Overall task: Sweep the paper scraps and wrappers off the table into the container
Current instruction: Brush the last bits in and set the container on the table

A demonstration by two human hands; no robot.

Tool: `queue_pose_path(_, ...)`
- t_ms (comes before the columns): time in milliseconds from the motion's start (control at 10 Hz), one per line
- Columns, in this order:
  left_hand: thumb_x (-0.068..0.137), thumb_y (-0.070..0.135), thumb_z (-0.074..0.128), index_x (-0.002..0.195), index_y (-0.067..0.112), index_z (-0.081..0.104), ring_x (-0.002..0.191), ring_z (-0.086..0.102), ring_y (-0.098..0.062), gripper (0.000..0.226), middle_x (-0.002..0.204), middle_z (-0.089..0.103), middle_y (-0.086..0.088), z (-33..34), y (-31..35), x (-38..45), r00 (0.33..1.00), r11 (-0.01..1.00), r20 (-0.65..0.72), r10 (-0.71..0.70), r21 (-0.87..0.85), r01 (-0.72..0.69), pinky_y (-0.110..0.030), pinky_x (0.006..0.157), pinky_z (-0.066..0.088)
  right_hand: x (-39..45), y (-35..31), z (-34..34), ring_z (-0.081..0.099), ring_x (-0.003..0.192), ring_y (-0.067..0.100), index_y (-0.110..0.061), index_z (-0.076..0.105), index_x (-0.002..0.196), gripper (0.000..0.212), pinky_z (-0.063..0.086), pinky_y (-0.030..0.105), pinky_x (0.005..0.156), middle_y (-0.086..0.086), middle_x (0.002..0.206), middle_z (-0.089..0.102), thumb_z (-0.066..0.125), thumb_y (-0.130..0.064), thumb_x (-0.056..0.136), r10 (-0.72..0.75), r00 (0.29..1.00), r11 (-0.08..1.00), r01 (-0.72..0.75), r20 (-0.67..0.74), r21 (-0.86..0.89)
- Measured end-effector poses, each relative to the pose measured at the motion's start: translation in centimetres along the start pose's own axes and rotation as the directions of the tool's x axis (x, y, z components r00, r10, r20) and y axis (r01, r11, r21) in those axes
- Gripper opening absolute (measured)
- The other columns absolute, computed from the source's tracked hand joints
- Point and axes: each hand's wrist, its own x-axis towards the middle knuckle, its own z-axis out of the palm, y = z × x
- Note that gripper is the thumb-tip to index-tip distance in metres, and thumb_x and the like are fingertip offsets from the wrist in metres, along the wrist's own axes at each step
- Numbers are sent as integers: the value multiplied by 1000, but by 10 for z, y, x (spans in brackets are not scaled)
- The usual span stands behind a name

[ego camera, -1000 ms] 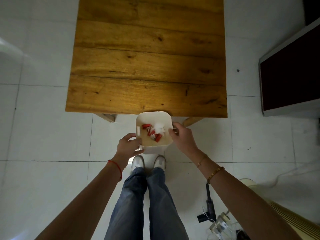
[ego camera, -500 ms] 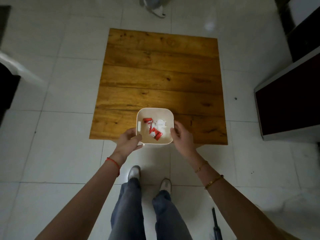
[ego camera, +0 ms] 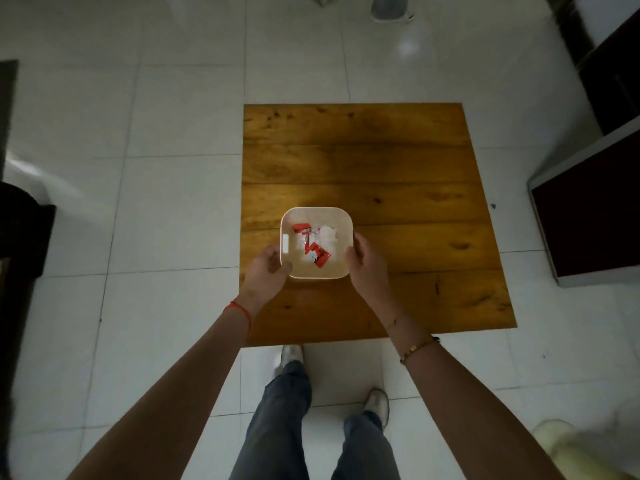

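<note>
A white square container (ego camera: 341, 270) with rounded corners is held over the left part of the wooden table (ego camera: 398, 161). Inside it lie red wrappers (ego camera: 317, 254) and white paper scraps (ego camera: 328, 235). My left hand (ego camera: 268, 271) grips the container's left side with the thumb over the rim. My right hand (ego camera: 365, 263) holds its right side. Whether the container rests on the tabletop or hangs just above it I cannot tell. The visible tabletop is bare wood.
White tiled floor (ego camera: 156, 209) surrounds the low table. A dark cabinet with a pale frame (ego camera: 588, 216) stands to the right, dark furniture (ego camera: 20, 230) at the left edge. My legs and shoes (ego camera: 291, 355) are at the table's near edge.
Both hands carried the container from below the table's near edge up and forward over the tabletop. The view pulled back, showing the whole table.
</note>
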Motion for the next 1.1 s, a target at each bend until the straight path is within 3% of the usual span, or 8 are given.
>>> queue_pose_path(200,95,16,53,135,11,55,117,60,-27,40,125,65,-9,-16,3,50,998,1000,57,-19,-2,19,-33,88,49,41,-13,27,57,100,8,-15,41,144,43,50,15,67,5,125,61,42,-25,103,83,997,996,-83,10,35)
queue_pose_path(400,97,20,50,132,9,58,117,62,-29,38,126,66,-11,-10,7,78,988,999,154,-18,32,14,-27,79,50,64,-5,26,57,105,10,-16,42,144,42,48,14,65,0,125,59,42,-25,103,156,988,988,-156,1,22)
queue_pose_path(500,97,22,50,134,10,55,121,60,-28,39,128,65,-11,-1,7,81,982,1000,189,-20,20,17,-29,83,50,69,4,23,59,109,14,-17,43,144,41,51,16,70,3,127,60,42,-25,103,166,986,986,-166,-6,9)
queue_pose_path(700,96,18,52,137,8,51,123,57,-29,42,130,62,-13,15,1,81,983,999,178,-37,1,37,-37,94,50,72,14,18,60,106,13,-17,45,142,40,49,14,66,4,125,62,42,-23,103,159,987,987,-159,6,25)
queue_pose_path(800,96,18,51,138,8,50,123,57,-29,42,131,62,-13,19,-3,82,987,999,157,-45,-3,46,-34,92,50,71,18,18,60,107,13,-18,41,145,42,52,18,69,3,127,60,41,-26,104,164,986,986,-165,21,40)
queue_pose_path(900,98,21,50,138,11,49,122,58,-29,42,131,62,-12,18,3,76,990,999,139,-11,41,6,-32,89,50,68,14,14,58,120,20,-18,36,149,48,53,23,81,4,134,57,41,-32,103,173,984,985,-173,33,19)
queue_pose_path(1000,98,29,50,139,12,48,117,61,-28,44,129,63,-9,14,6,73,996,993,85,25,109,-34,-33,85,54,64,12,3,44,137,23,-18,30,151,53,43,31,99,5,151,43,39,-38,103,195,981,980,-194,20,-38)
queue_pose_path(1100,93,42,55,138,17,46,117,62,-30,53,131,62,-9,-3,13,61,995,979,-40,94,183,-85,-44,90,57,60,5,-18,36,143,22,-21,30,152,52,36,35,109,3,156,37,41,-35,103,127,991,981,-130,-28,-146)
